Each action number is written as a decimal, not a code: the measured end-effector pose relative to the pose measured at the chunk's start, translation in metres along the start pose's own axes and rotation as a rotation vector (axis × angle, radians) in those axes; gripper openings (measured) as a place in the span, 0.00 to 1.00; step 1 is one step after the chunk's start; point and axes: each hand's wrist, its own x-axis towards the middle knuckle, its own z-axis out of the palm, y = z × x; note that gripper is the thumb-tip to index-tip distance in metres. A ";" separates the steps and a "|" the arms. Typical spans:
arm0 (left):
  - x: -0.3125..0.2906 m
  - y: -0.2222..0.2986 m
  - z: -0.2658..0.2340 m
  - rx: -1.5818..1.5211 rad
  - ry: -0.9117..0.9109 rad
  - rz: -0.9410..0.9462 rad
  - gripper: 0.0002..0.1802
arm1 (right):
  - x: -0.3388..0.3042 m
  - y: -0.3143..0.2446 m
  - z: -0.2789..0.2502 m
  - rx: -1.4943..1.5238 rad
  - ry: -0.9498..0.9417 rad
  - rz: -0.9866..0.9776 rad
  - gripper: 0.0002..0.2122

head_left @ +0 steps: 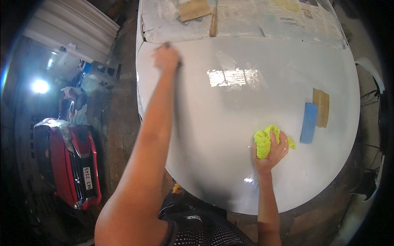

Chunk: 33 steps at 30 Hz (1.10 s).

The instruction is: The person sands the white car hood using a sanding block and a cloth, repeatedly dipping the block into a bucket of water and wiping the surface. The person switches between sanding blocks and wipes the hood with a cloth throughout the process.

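Beneath both my arms spreads a wet, glossy white car hood. My left hand is stretched to its far left corner, pressed down near the seam. Its fingers are curled and slightly blurred; a dark edge shows beside them, but the thing under them is hidden. Closer to me on the right, my right hand grips a crumpled bright yellow-green cloth against the surface. To the right of that hand lies a blue sanding block, touching a brown sheet of sandpaper.
Newspaper covers the glass beyond the hood. On it rest another brown sheet and a wooden-handled tool. A red car stands to the left, with a person bending behind it. A pale curved panel is at the right.
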 end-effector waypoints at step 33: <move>0.066 -0.134 -0.067 0.301 0.090 0.480 0.20 | 0.001 0.003 0.000 -0.049 -0.020 0.000 0.34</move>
